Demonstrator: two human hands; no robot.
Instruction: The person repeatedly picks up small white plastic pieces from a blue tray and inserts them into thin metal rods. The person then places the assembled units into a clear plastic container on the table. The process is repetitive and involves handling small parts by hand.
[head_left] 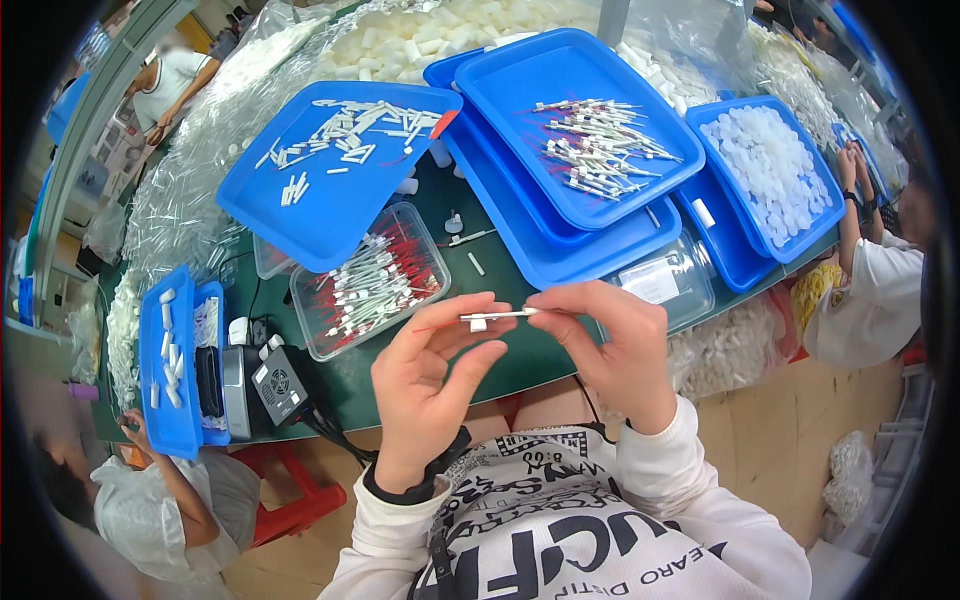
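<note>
A thin white stick-like part [505, 315] with a small white block and a red wire at one end is held in front of me, above the table's near edge. My right hand [620, 335] pinches its right end between thumb and forefinger. Around the wire end my left hand [425, 375] curls its fingers, the red wire lying across them; its thumb stands apart from the part. Just beyond my left hand, a clear plastic box [425, 235] holds many similar parts with red wires.
A blue tray [255, 195] of loose white pieces overlaps the clear box. Stacked blue trays [500, 80] carry more wired parts. At right is a blue tray [815, 215] of translucent pieces; at left, a black device [280, 385] with cables. Other people sit or stand around the table.
</note>
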